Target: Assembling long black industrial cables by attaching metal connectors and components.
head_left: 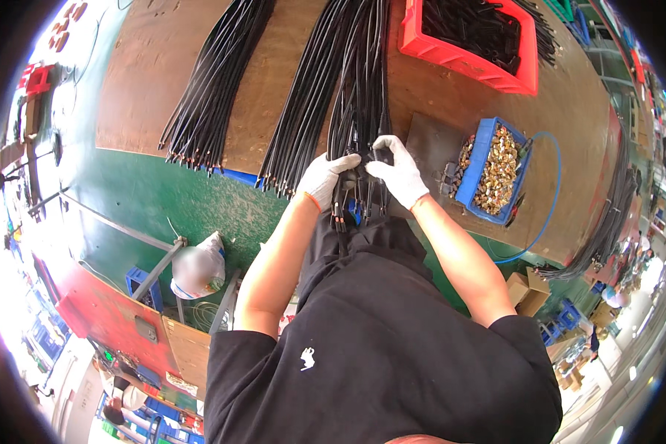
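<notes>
My left hand (325,180), in a white glove, is closed at the edge of a bundle of black cables (359,89), thumb and fingers pinched round a black cable. Facing it, my right hand (399,173), also gloved, curls its thumb and forefinger at the same bundle. What lies between those fingertips is dark and too small to name. The cables run away from me over the table, and their ends, some with copper-coloured tips (338,217), hang over the near edge in front of my body.
More black cable bundles (222,81) lie to the left. A red crate (466,55) of black parts stands at the far right. Nearer is a blue bin (499,169) of brass-coloured fittings, beside a blue hose (556,189). The brown tabletop (570,118) ends near my waist.
</notes>
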Tool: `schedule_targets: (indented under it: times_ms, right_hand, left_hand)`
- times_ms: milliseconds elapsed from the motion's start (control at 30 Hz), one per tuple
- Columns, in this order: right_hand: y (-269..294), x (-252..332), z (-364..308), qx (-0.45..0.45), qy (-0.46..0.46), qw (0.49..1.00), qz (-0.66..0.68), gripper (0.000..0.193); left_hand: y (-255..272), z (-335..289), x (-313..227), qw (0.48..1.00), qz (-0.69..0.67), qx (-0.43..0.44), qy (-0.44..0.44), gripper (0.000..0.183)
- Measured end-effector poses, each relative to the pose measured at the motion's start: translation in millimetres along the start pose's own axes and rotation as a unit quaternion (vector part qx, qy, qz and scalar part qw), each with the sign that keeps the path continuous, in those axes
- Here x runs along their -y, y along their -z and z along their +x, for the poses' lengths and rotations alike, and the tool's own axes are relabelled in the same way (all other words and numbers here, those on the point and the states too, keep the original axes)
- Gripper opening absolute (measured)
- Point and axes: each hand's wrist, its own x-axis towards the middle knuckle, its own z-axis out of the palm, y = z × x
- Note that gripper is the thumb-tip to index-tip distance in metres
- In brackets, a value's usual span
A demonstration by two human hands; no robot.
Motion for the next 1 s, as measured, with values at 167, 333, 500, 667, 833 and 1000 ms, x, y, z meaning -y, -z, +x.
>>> schedule_targets:
  times_ms: [167, 333, 500, 667, 833, 1000]
  right_hand:
    - [-8, -7, 10, 0.015, 0.014, 1.0, 0.014, 0.052]
    - [-6, 8, 1, 0.058, -0.034, 0.997, -0.043, 0.068]
    - [-17, -10, 10, 0.002, 0.057, 0.955, -0.291, 0.063]
    - [-23, -17, 31, -0.002, 0.156, 0.85, -0.503, 0.047]
    - [-22, -3, 45, 0.037, 0.183, 0.826, -0.532, 0.035]
    - [-12, 10, 45, -0.018, 0.066, 0.894, -0.442, 0.037]
  left_hand:
    - [-5, 5, 7, 1.0, -0.015, -0.001, -0.014, 0.014]
    - [0, 6, 9, 0.999, -0.024, -0.02, -0.01, 0.012]
    - [6, 13, 13, 1.0, -0.004, -0.004, -0.009, 0.016]
    - [13, 23, 21, 1.0, -0.007, -0.002, -0.013, 0.017]
    - [14, 19, 19, 1.0, -0.015, -0.018, -0.003, 0.016]
    - [17, 17, 16, 1.0, -0.02, -0.016, -0.005, 0.016]
